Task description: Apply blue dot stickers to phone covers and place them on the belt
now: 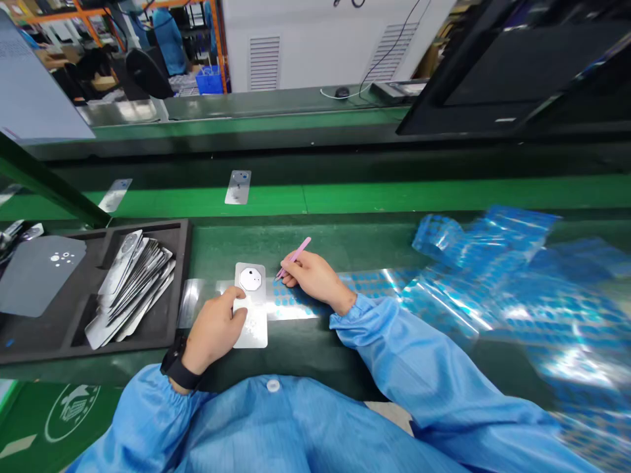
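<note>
The left hand [217, 328] presses flat on a metal plate [251, 305] lying on the green workbench [345, 246], fingers closed over its lower half. The right hand [313, 276] pinches pink tweezers [294, 257], tip down at a clear strip of blue dot stickers [305, 302] beside the plate. A black tray [180, 263] of stacked plates [131, 289] sits left.

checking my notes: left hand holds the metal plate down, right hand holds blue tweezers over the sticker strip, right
Not quite. The head view shows the tweezers are pink, not blue. The rest holds: the left hand holds the metal plate down and the right hand holds the tweezers over the sticker strip.
</note>
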`<state>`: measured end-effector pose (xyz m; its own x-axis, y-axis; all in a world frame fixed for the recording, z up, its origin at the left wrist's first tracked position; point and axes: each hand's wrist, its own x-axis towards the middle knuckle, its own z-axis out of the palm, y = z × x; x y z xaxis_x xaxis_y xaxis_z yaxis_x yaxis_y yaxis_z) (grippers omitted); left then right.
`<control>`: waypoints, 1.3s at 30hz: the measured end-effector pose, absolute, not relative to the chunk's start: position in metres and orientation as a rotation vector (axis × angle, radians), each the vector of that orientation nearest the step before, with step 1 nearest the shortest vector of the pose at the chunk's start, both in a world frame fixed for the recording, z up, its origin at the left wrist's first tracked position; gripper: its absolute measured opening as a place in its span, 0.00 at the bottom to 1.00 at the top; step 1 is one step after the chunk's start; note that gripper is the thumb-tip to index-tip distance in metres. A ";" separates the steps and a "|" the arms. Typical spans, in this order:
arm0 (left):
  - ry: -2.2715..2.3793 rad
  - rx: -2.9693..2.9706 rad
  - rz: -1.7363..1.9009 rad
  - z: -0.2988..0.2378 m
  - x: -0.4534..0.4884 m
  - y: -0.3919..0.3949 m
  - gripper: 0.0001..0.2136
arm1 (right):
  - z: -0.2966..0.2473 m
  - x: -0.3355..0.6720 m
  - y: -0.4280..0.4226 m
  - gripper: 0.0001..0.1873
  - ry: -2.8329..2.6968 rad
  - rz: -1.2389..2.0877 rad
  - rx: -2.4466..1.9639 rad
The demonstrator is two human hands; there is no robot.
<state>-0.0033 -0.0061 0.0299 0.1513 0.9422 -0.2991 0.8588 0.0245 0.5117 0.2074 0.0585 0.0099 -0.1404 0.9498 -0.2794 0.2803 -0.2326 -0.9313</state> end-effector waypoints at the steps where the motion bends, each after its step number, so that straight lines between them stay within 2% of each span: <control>1: 1.716 1.849 0.153 0.030 -0.003 -0.006 0.12 | 0.011 0.207 0.058 0.09 -1.406 1.398 -1.534; 8: 1.669 1.966 -0.005 0.036 -0.005 -0.007 0.14 | 0.012 0.207 0.061 0.08 -1.356 1.410 -1.565; 14: 1.706 2.106 -0.114 0.044 -0.004 -0.008 0.14 | 0.013 0.205 0.061 0.12 -1.363 1.419 -1.612; 18: 1.700 2.241 0.142 0.036 0.001 0.004 0.15 | 0.010 0.205 0.062 0.13 -1.328 1.428 -1.585; 20: 1.633 2.294 0.295 0.027 0.004 0.012 0.19 | 0.009 0.207 0.063 0.13 -1.292 1.474 -1.536; 23: 1.598 2.268 0.285 0.016 0.006 0.019 0.26 | 0.010 0.212 0.063 0.13 -1.211 1.565 -1.454; 29: 1.514 2.244 0.326 0.006 0.008 0.015 0.31 | 0.016 0.198 0.056 0.12 -1.202 1.547 -1.448; 39: 1.444 2.264 0.513 -0.004 0.008 0.012 0.30 | 0.013 0.183 0.058 0.14 -1.296 1.519 -1.586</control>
